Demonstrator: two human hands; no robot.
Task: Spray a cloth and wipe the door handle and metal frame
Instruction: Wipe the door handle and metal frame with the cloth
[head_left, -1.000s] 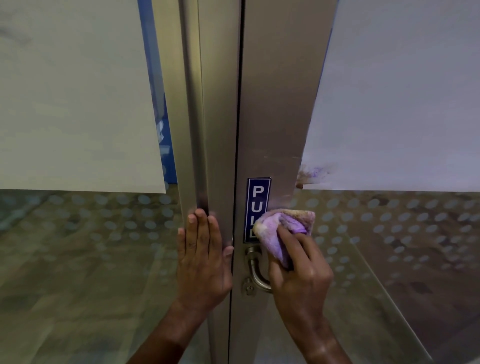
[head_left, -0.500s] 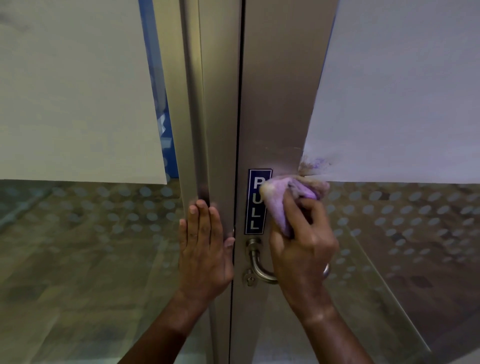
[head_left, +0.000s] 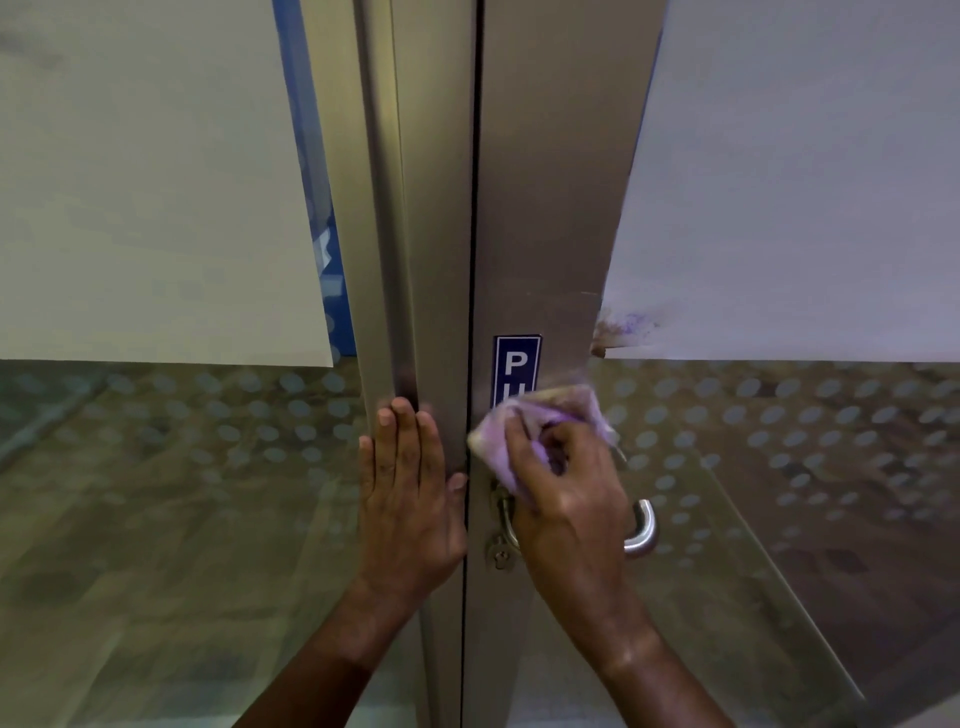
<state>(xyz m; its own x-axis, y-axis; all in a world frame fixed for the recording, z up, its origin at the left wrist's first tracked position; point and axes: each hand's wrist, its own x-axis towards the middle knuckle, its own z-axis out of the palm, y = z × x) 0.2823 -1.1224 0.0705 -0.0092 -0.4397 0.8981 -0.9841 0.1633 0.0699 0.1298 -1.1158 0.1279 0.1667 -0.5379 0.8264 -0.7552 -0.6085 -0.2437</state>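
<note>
A brushed metal frame (head_left: 545, 182) runs up the middle of a glass door. My right hand (head_left: 566, 499) grips a bunched purple cloth (head_left: 498, 441) and presses it against the frame, over the lower part of a blue PULL sign (head_left: 515, 364). Just below, the curved metal door handle (head_left: 643, 530) sticks out to the right of my right hand, which hides its middle. My left hand (head_left: 408, 493) lies flat, fingers straight, on the neighbouring metal post (head_left: 415, 234). No spray bottle is in view.
Frosted panels (head_left: 805, 182) cover the upper glass on both sides; the lower glass (head_left: 779, 467) carries a dot pattern. A smudged purple-brown stain (head_left: 621, 327) marks the lower left corner of the right panel. A small keyhole (head_left: 500, 553) sits under the handle.
My right hand took the cloth up to the stained panel corner, then back down and left over the PULL sign. My left hand has stayed flat on the post.
</note>
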